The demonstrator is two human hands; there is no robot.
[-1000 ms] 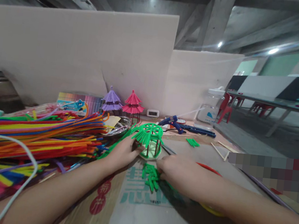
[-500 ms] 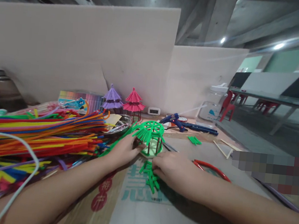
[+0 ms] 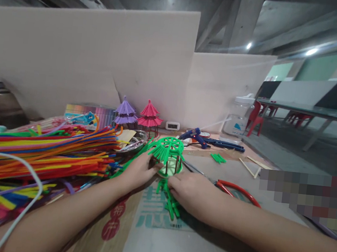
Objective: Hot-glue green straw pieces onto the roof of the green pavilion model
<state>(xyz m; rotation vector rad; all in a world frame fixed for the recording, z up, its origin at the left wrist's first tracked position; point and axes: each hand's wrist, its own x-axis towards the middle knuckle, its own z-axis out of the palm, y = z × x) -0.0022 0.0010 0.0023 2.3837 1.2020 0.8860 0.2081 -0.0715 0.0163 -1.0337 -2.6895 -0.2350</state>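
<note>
A small green pavilion model [image 3: 171, 145], made of pipe cleaners on brown posts, stands on the work surface with slats fanned over part of its round roof frame. At its left side, my left hand [image 3: 141, 168] is closed around the base and posts. My right hand [image 3: 188, 192] is in front of the model, its fingers curled together over a pile of short green pipe cleaner pieces [image 3: 172, 207]. Its fingertips are hidden, so what they pinch cannot be made out.
A heap of colourful pipe cleaners [image 3: 42, 153] fills the left. Behind stand a purple pavilion [image 3: 124, 111], a pink pavilion [image 3: 150, 115], a small clock [image 3: 172, 125], a blue glue gun [image 3: 196, 135] and a plastic jug [image 3: 237, 119]. Red-handled pliers [image 3: 240, 189] lie right.
My right hand has shifted slightly left over the green pieces, which have been nudged a little. My left hand stays on the model. The view has moved slightly.
</note>
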